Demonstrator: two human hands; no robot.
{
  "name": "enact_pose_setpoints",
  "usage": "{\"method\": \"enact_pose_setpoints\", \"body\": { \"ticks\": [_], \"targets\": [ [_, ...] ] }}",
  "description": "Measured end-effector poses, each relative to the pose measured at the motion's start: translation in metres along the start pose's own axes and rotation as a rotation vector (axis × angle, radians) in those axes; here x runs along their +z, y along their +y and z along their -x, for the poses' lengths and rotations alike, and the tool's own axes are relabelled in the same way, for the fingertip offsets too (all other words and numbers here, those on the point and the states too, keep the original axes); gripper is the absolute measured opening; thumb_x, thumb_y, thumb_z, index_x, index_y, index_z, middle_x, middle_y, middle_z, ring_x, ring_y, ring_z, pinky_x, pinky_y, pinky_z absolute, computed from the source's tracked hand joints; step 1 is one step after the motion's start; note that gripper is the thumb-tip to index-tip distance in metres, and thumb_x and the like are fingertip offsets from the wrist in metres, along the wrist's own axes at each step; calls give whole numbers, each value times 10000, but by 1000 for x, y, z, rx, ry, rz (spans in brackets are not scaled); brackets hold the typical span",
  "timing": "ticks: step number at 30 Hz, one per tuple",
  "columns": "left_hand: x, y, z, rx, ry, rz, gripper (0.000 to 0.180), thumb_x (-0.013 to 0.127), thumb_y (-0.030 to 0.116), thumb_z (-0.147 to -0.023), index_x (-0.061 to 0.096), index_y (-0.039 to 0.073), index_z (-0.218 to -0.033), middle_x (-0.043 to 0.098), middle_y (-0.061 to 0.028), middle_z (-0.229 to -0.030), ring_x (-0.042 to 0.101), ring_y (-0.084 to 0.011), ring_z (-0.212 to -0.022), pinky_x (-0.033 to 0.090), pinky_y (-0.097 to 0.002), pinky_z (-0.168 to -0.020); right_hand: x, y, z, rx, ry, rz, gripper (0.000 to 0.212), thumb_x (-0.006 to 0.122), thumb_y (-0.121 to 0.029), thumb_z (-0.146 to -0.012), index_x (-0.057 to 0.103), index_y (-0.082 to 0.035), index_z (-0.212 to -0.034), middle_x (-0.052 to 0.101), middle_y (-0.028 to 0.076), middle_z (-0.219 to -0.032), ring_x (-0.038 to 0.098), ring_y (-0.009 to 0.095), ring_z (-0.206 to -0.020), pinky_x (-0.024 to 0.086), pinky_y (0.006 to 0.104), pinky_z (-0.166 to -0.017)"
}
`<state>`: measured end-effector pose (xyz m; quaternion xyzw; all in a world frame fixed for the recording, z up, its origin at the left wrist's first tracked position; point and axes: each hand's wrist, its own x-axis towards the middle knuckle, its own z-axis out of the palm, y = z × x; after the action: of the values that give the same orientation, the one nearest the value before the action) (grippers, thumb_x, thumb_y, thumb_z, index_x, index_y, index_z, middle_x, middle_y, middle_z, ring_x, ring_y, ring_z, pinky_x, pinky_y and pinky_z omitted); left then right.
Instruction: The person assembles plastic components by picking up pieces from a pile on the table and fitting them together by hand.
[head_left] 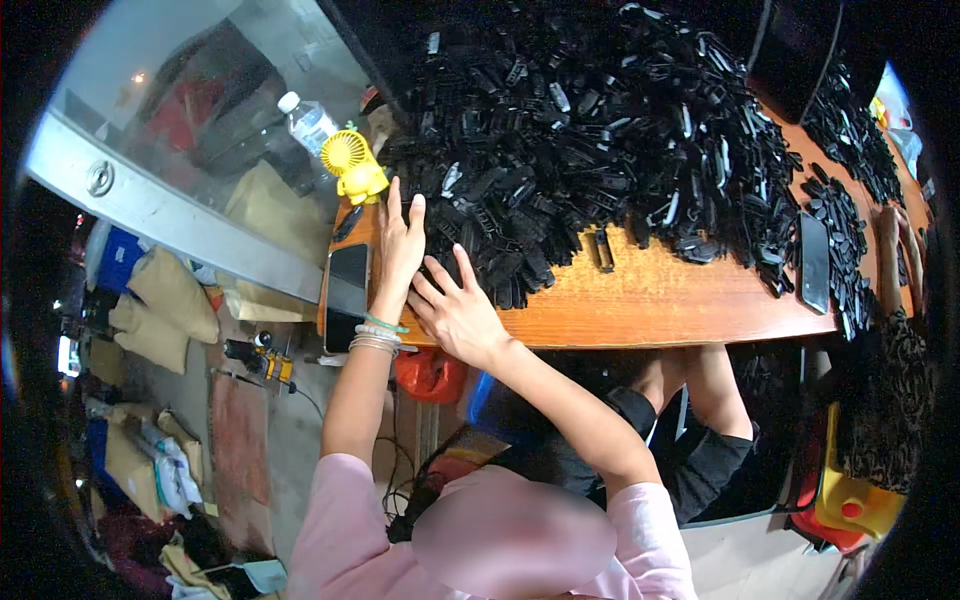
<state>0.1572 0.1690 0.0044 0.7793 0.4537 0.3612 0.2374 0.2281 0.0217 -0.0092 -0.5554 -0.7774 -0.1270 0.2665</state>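
My left hand (402,248) lies at the left edge of a big heap of small black plastic parts (590,140), its visible fingers stretched toward the far side. Bracelets circle that wrist. My right hand (462,318) is just to its right and nearer to me, fingers spread, with some fingertips close to or touching the left hand's side. Nothing shows in either hand, though the left palm is partly turned away. One loose black part (602,250) rests on the bare wood in front of the heap.
The wooden table (660,300) holds a dark phone (348,280), a yellow handheld fan (358,170) and a plastic bottle (308,122) at left. Another phone (814,262) lies at right, near another person's arm (890,260). A red bag (430,375) hangs below the edge.
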Motion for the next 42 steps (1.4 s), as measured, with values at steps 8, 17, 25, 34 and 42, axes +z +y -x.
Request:
{"method": "enact_pose_setpoints", "body": {
  "ticks": [8,17,25,34,42],
  "targets": [
    [33,41,18,-92,27,46,625,499,409,-928,250,161,-1444,199,-395,-1404,182,-507,-1333,193,-499,-1099,-35,49,30,-100,-40,-144,398,620,-318,-782,629,-164,-1149,520,38,-1242,386,242,-1262,183,497,-1116],
    [64,64,22,-58,55,121,639,473,417,-936,210,145,-1451,198,-413,-1393,216,-525,-1312,204,-533,-1082,-62,75,51,-100,-53,-193,380,634,-311,-764,648,-158,-1111,538,57,-1230,413,247,-1244,197,498,-1113],
    [41,48,29,-95,35,231,460,441,257,-960,397,60,-1374,358,-286,-1382,338,-411,-1291,264,-430,-1078,-65,73,50,-93,-30,-212,461,666,-344,-742,629,-93,-1126,556,106,-1195,412,292,-1252,227,494,-1108],
    [27,42,55,-35,62,212,485,404,276,-989,356,16,-1395,400,-162,-1422,373,-253,-1321,265,-327,-1084,-69,72,49,-97,-24,-247,413,627,-347,-784,644,-87,-1105,543,136,-1222,376,319,-1289,232,499,-1102],
    [19,38,103,2,66,152,509,377,279,-998,314,-21,-1404,337,-185,-1454,317,-276,-1352,241,-343,-1100,-74,66,65,-133,208,-183,414,642,-150,-744,565,-17,-1128,524,201,-1204,443,374,-1225,329,472,-1059]
  ]
}}
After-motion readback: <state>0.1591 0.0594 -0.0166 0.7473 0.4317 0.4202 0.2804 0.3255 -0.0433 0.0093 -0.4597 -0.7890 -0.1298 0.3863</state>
